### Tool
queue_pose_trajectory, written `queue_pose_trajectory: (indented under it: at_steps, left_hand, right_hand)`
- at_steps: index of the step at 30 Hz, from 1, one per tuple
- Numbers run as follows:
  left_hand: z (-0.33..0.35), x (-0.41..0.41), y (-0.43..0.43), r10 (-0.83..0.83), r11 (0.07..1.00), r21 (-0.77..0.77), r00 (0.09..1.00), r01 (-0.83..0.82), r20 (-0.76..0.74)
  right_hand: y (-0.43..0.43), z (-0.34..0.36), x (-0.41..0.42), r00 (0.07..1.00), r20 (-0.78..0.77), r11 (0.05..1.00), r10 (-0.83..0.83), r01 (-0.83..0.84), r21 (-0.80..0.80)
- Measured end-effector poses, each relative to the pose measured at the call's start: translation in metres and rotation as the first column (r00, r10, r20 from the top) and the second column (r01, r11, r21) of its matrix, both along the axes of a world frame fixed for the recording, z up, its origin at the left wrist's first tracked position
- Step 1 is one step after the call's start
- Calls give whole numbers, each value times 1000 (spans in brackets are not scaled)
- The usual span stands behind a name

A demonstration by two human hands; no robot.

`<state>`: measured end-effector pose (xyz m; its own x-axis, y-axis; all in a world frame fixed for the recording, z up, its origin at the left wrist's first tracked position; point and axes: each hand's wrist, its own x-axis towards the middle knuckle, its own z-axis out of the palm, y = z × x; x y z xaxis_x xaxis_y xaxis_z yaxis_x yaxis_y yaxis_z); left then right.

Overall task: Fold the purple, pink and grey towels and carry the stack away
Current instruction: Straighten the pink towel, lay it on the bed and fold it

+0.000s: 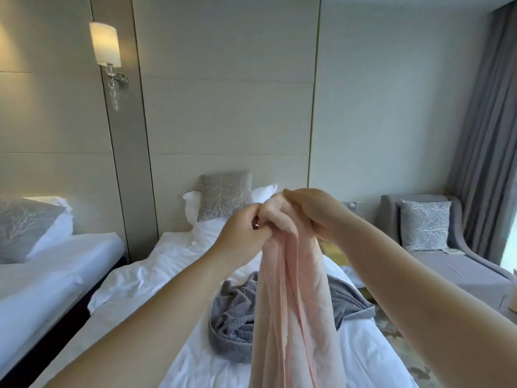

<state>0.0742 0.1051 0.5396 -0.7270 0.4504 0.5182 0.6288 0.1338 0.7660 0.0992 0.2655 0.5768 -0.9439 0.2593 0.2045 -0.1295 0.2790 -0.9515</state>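
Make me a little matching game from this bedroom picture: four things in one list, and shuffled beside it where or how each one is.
Things:
1. pink towel
2. grey towel
3. wall lamp
4. curtain

Places or states:
A. lit, on the wall
B. crumpled on the bed
C. hanging at the far right
D. gripped by the left hand and the right hand

Pairs: 1-D, 2-B, 3-A, 4-C.

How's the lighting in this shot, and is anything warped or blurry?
Head view: the wall lamp glows warm at upper left, cooler daylight enters at the right edge by the curtain; the wide-angle lens tilts the wall panels and curtain; the pink towel, gripped by the left hand and right hand, looks slightly soft.
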Motion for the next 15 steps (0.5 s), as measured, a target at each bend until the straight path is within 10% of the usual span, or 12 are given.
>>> queue_pose_trajectory:
  at_steps: [3, 8, 15]
  left_hand:
    - [2, -5, -1, 14, 998, 59, 998, -18, 69]
    - [-5, -18, 2, 151, 985, 69, 979, -161, 137]
    - [8, -28, 1, 156, 974, 125, 956, -191, 246]
  right_hand:
    - [5, -19, 2, 999, 24, 972, -35, 29, 233]
    - [8, -36, 21, 965, -260, 999, -36, 39, 7]
    - [-22, -57, 27, 973, -217, 880, 78, 35, 473]
